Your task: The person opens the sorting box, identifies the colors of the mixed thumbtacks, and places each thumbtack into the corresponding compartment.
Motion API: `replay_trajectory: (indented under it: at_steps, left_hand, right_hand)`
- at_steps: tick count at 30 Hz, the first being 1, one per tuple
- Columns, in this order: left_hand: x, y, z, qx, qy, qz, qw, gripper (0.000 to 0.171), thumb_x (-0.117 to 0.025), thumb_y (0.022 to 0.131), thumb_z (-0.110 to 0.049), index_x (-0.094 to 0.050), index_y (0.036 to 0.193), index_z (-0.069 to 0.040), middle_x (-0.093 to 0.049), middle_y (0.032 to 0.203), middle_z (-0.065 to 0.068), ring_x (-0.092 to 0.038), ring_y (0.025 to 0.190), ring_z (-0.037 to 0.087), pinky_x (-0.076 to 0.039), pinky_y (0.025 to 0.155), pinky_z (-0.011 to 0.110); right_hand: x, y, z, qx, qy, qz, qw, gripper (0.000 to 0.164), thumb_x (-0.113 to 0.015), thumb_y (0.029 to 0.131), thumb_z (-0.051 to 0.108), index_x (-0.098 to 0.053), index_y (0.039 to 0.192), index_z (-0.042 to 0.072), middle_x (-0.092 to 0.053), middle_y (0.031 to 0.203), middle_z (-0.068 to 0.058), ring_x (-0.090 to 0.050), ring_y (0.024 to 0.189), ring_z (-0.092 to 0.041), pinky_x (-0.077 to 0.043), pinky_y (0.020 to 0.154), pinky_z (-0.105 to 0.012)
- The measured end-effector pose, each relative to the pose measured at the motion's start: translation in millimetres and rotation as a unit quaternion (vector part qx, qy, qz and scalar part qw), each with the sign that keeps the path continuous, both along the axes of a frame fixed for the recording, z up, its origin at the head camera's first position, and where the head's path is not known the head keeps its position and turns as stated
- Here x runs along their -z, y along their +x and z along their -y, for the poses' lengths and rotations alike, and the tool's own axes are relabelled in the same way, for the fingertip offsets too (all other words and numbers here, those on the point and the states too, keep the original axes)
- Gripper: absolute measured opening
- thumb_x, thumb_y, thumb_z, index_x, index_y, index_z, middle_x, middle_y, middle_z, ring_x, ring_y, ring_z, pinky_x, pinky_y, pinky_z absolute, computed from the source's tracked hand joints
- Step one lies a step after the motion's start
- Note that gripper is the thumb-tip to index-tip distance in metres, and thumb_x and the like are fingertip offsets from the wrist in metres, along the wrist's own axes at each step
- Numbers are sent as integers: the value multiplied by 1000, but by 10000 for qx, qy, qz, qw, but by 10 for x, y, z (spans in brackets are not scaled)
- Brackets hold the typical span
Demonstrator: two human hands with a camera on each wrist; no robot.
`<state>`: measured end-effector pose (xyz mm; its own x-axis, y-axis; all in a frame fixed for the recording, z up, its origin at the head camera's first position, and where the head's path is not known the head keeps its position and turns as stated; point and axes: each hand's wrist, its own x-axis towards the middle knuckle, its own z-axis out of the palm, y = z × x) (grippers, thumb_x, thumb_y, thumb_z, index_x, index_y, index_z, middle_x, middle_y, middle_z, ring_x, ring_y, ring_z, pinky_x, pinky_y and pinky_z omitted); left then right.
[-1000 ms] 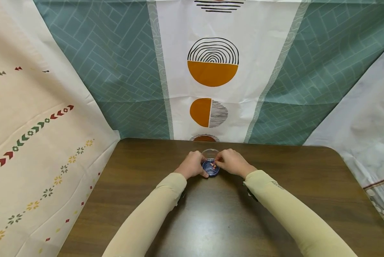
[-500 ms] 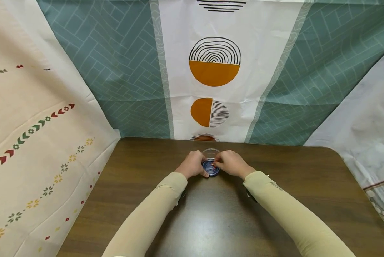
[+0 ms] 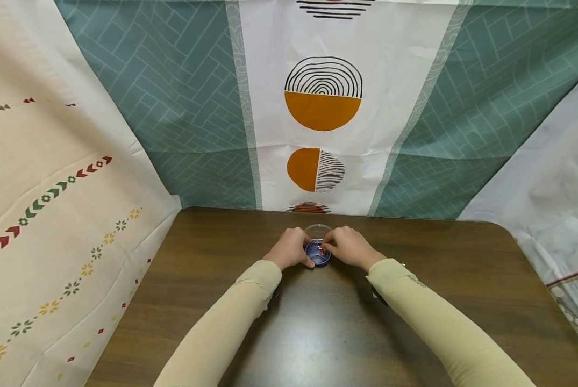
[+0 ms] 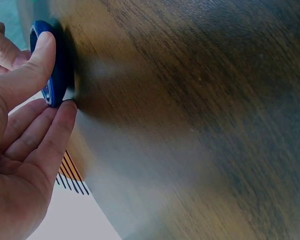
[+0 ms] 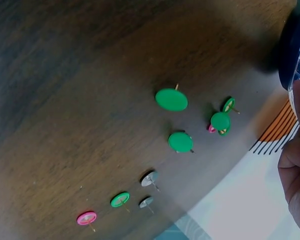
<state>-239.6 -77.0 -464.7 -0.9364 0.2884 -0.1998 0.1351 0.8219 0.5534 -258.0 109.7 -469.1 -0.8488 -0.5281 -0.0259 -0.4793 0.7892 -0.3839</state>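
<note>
A small round box (image 3: 318,260) with a blue base stands near the back of the table, its clear lid (image 3: 318,230) raised at the far side. My left hand (image 3: 291,248) grips the base from the left, thumb in front, fingers behind. In the left wrist view the blue base (image 4: 65,75) stands between thumb and fingers. My right hand (image 3: 350,246) reaches in from the right, thumb and fingertips pinched together inside the rim. Small red thumbtacks (image 3: 322,250) show right at those fingertips, partly hidden. In the right wrist view the right hand (image 5: 296,155) is only partly seen.
Several loose thumbtacks lie on the table by the right hand: green ones (image 5: 171,100), a pink one (image 5: 86,218) and silver ones (image 5: 149,178). The brown wooden table (image 3: 318,322) ends at a patterned hanging cloth (image 3: 201,134) close behind the box.
The right fingertips have moved slightly left and deeper over the box, and fewer of the red and orange bits inside show now. The left hand and box stay in place.
</note>
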Motion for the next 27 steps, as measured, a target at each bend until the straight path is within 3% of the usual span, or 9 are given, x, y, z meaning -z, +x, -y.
replay_trajectory:
  at_steps: [12, 16, 23, 27]
  left_hand:
    - [33, -18, 12, 68, 34, -124, 9999, 61, -90, 57, -29, -69, 110, -7, -71, 104, 4, -62, 93, 14, -51, 88, 32]
    - [25, -14, 17, 110, -29, -188, 9998, 62, -90, 56, -29, -70, 110, -7, -71, 104, 4, -62, 94, 15, -50, 88, 33]
    - [23, -16, 28, 74, -38, -172, 9998, 61, -90, 56, -28, -70, 110, -7, -71, 106, 4, -61, 95, 16, -50, 89, 33]
    - [27, -12, 10, 55, 2, -137, 9999, 62, -90, 56, -28, -69, 110, -7, -71, 107, 5, -62, 95, 16, -50, 89, 33]
  right_hand:
    - [-164, 41, -290, 268, -109, 56, 9996, 16, -65, 88, 26, -74, 97, 17, -72, 94, 6, -64, 80, -7, -53, 75, -34]
    - [-216, 81, -472, 404, -128, 17, 9991, 18, -63, 89, 27, -74, 99, 16, -72, 96, 5, -64, 81, -6, -53, 74, -35]
    - [-314, 151, -852, 708, -121, 27, 9974, 20, -62, 90, 28, -73, 101, 16, -72, 101, 3, -58, 60, -4, -50, 66, -30]
    - [-326, 206, -1078, 861, -46, 0, 9963, 18, -63, 89, 27, -73, 100, 16, -72, 100, 2, -58, 66, -6, -46, 64, -29]
